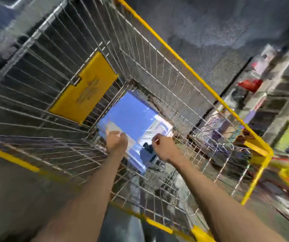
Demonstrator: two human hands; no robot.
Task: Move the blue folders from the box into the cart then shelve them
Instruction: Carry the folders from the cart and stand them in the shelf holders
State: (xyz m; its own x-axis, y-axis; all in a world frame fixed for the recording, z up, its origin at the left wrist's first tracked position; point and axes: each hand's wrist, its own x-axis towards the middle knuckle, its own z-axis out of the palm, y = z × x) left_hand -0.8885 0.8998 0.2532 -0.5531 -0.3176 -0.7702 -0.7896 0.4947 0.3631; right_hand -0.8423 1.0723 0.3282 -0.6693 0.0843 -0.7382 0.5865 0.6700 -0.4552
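Blue folders lie flat at the bottom of the wire cart. The left hand and right hand both clutch their near edge, fingers curled.

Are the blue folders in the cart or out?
Inside. The blue folders lie low within the wire cart, left hand and right hand holding their near edge.

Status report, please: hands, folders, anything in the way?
Hands: left hand and right hand both grip near edge of blue folders. Folders low inside the cart. Nothing seen in the way; picture blurred.
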